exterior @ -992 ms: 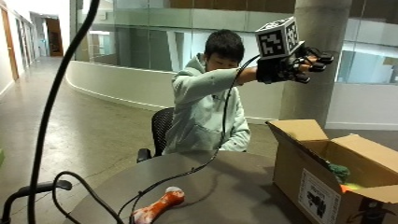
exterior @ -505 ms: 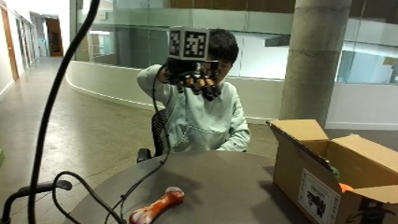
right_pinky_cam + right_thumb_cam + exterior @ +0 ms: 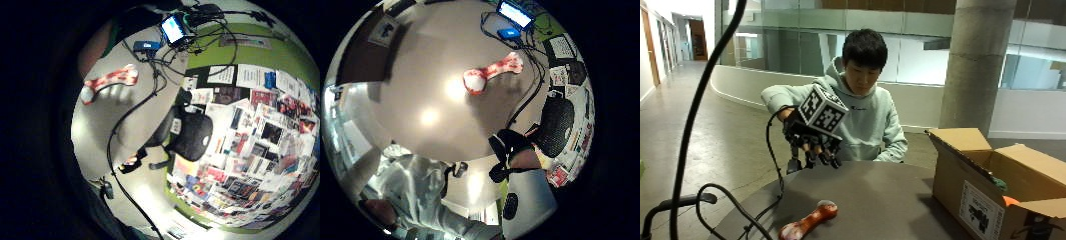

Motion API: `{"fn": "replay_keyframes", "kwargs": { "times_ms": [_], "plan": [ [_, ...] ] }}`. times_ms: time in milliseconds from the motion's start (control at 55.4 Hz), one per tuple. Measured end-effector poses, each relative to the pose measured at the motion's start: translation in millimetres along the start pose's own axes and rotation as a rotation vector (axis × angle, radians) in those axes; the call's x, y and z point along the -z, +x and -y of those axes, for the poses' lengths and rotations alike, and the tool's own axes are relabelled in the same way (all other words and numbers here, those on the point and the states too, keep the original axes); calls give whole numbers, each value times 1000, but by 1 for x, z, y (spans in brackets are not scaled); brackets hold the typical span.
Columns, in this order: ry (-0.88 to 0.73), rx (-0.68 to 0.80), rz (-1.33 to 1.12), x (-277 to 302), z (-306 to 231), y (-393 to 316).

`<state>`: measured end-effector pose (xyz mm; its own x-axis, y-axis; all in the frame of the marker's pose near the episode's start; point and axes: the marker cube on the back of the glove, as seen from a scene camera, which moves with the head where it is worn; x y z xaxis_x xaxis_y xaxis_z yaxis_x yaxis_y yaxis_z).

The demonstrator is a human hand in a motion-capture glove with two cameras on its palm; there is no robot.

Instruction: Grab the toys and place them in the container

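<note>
Bone toy (image 3: 808,223) on table (image 3: 893,200); hand (image 3: 812,142) above, fingers loosely spread, empty.

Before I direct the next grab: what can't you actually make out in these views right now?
- Inside of the cardboard box: outside view, its near wall and flaps hide the contents; only green and orange scraps show at the opening.
- Bone toy: outside view, its near end is cut off by the bottom edge.
- Gloved right hand: fingers hang downward above the table; neither palm view shows them.
</note>
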<state>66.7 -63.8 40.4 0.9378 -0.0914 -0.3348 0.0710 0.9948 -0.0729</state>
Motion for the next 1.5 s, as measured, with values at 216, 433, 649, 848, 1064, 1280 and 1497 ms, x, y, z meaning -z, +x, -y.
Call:
{"fn": "replay_keyframes", "kwargs": {
  "times_ms": [216, 433, 649, 848, 1064, 1280, 1497],
  "plan": [
    [-63, 88, -86, -50, 48, -10],
    [-100, 130, -70, -86, 83, -14],
    [-46, 127, -30, -105, 101, -14],
    [-32, 107, 131, -120, 112, -17],
    [74, 113, 170, -117, 109, -29],
    [61, 130, 197, -106, 97, -39],
    [80, 133, 192, -72, 74, -42]
  ]
}}
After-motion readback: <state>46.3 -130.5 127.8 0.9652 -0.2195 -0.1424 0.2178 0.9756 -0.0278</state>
